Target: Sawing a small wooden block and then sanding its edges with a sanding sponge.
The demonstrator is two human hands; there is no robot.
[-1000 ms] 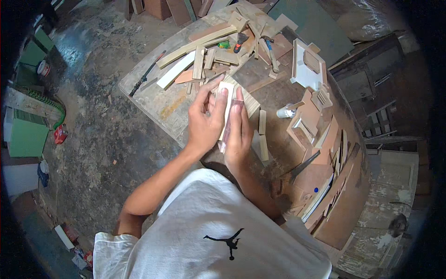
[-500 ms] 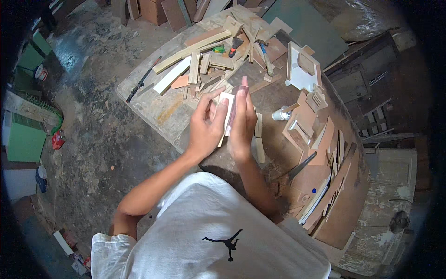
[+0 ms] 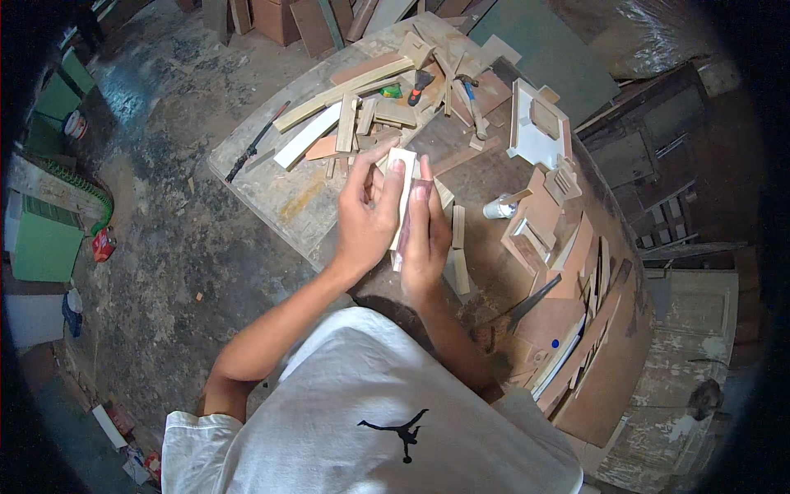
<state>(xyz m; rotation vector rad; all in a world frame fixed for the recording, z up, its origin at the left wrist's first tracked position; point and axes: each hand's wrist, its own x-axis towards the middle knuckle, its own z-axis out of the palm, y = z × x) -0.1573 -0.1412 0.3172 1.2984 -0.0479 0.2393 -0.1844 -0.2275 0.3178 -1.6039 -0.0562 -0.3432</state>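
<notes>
The left fingers grasp a pale wooden block, thumb laid along its upward face, the other fingers wrapped round its far side. The block stands lengthwise between the two hands, its top end reaching slightly past the left thumb's tip. The right fingers grip a purplish sheet, pressed to the block's right side. Most of the sheet is hidden by the right thumb, and the block's underside cannot be seen; the curled fingertips behind it are hard to make out. Beyond the fingers, wood scraps lie on the desk; a hammer is farther off to their right. Right of the right fingers stand a can, its contents unclear, and, nearer the body, a dark blade, its handle end lost in shadow.
</notes>
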